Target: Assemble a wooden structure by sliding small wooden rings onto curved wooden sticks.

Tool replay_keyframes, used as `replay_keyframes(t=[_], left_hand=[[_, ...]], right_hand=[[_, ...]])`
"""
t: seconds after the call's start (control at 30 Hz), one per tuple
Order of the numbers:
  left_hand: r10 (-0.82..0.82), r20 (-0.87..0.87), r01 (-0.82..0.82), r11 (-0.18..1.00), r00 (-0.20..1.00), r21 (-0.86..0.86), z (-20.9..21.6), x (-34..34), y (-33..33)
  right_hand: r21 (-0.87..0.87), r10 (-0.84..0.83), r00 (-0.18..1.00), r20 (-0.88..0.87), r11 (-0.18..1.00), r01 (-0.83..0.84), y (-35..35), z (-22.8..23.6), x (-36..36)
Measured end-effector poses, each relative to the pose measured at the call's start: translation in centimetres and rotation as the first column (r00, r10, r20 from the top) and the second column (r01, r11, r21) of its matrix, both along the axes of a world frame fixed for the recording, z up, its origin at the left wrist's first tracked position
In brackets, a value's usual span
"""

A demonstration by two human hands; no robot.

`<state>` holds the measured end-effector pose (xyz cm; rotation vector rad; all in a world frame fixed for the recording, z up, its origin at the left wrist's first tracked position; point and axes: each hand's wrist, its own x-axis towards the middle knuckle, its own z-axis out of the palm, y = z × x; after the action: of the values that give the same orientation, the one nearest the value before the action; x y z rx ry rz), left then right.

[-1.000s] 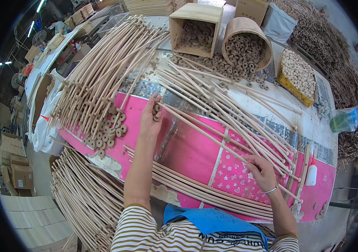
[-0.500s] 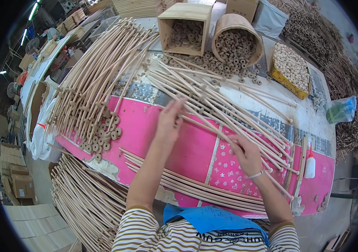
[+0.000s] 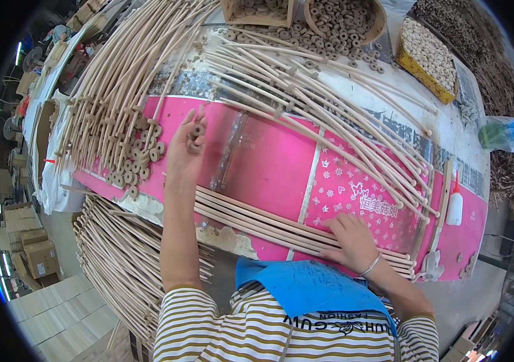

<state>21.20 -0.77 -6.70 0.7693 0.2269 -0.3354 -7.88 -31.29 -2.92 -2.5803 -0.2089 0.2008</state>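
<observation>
My left hand [image 3: 184, 148] is raised above the left part of the pink table cover, its fingers curled on small brown wooden rings [image 3: 196, 130]. Near the table's front edge, my right hand [image 3: 354, 242] reaches across a row of pale wooden rods [image 3: 257, 216]. Its fingers and thumb bend round the rods; the exact grip is partly hidden. Round knobs show at the rods' right ends. Beyond my hands, a slanting heap of knobbed rods [image 3: 329, 114] carries rings. To the left of my left hand, loose rings [image 3: 131, 172] lie by a big bundle of ringed rods [image 3: 118, 78].
At the back are a wooden box [image 3: 290, 18] and a round tub [image 3: 380, 24] of rings, with a yellow tray [image 3: 417, 75] of wooden balls. A white glue bottle [image 3: 454, 208] with a red nozzle stands at right. More rods [image 3: 118, 253] lie below the table's left edge.
My left hand has moved left, away from the slanting rods, and now has rings in it. My right hand has come down from the slanting rods to the front row. The view has shifted.
</observation>
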Motion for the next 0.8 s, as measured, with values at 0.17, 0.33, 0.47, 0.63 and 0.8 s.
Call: replay_keyframes(t=[0.17,0.33,0.47,0.63,0.8], left_hand=[[0.038,-0.03,-0.036,0.997,0.999,0.069,0.1,-1.7,1.8],[-0.014,0.054,0.011,0.998,0.998,0.06,-0.5,-2.1,2.6],[-0.002,0.089,0.0,1.0,0.996,0.026,1.3,-2.0,2.8],[0.063,0.151,-0.087,0.984,0.987,0.156,4.2,-2.3,2.5],[0.177,0.261,-0.235,0.948,0.949,0.215,4.3,-1.8,3.4]], right_hand=[[0.102,-0.013,0.981,-0.192,0.994,0.033,0.0,-1.8,-0.9],[0.147,-0.015,0.985,-0.169,0.988,0.04,-0.5,-2.6,-0.9],[0.115,-0.117,0.989,-0.088,0.985,0.126,0.1,-2.6,-1.2],[0.407,-0.213,0.91,-0.355,0.841,0.356,-2.8,-2.7,-1.0],[0.602,-0.207,0.829,-0.52,0.599,0.528,-4.7,-0.9,-1.3]])
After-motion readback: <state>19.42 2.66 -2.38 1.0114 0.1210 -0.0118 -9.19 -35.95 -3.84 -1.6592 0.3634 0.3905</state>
